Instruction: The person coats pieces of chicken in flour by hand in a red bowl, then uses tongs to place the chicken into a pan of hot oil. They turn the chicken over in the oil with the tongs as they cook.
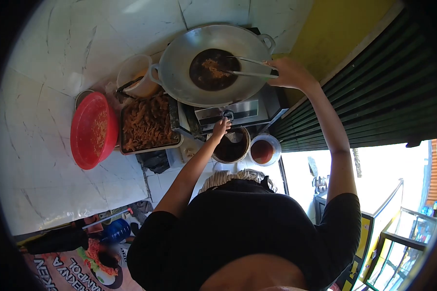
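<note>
A large metal wok [175,72] sits on the gas stove [272,104], with dark oil [204,82] pooled in its bottom. Golden-brown crumbly food [212,68] floats in that oil. My right hand [292,73], at the wok's right rim, is closed round a pair of metal tongs [255,74] whose tips reach into the oil by the food. Lower down, at the stove's front panel, my left hand [221,128] has its fingers on the black stove knob [227,115].
Left of the stove stand a tray of fried pieces [148,123], a red basin [93,131] with crumbs and a translucent tub [136,72]. Below the stove are a dark-filled round container [231,150] and a bowl of reddish liquid [262,152]. A dark corrugated shutter [359,106] borders the right.
</note>
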